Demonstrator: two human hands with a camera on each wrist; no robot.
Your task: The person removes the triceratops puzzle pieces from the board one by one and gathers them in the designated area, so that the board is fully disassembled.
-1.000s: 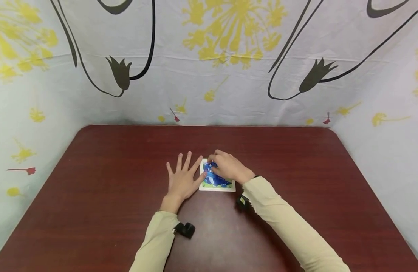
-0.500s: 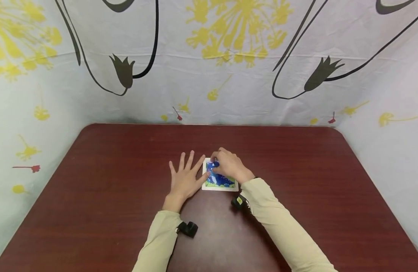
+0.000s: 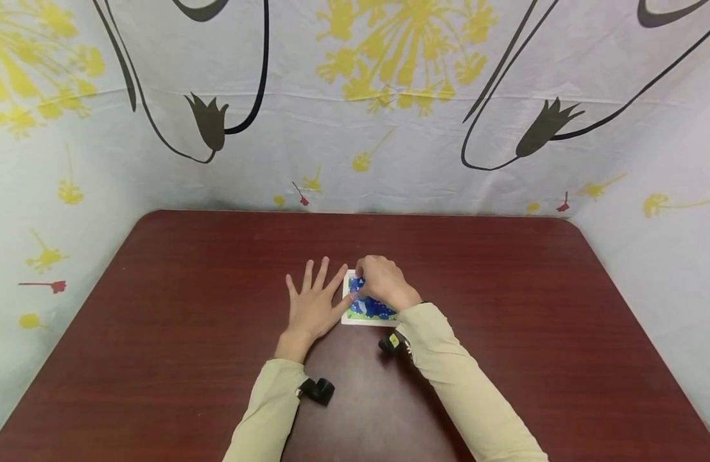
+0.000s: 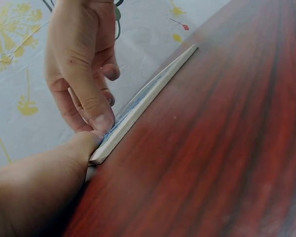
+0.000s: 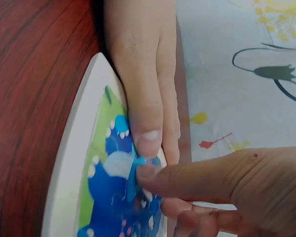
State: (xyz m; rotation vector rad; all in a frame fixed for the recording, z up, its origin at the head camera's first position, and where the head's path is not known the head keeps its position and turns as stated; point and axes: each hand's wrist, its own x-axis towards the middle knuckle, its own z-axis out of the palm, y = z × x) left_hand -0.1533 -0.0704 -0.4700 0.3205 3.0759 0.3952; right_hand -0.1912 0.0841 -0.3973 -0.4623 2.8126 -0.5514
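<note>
A flat square puzzle (image 3: 372, 310) with a blue dinosaur picture and a white frame lies on the table. My left hand (image 3: 313, 311) is spread flat just left of it, the thumb resting on its near left part. Over the upper part my right hand (image 3: 384, 282) bends its fingers down; thumb and forefinger seem to pinch a blue puzzle piece (image 5: 130, 182), whose light-blue edge shows beside the thumb in the right wrist view. The remaining right fingers curl above the picture. Both thumbs nearly meet there. The right hand hides the puzzle's upper right in the head view.
The dark red wooden table (image 3: 216, 359) extends on all sides of the puzzle. A white cloth (image 3: 274, 154) with yellow and grey flower prints hangs behind the table and along both sides.
My right hand and forearm have shifted slightly left, covering more of the puzzle's right side. My left hand keeps its place on the table beside the puzzle.
</note>
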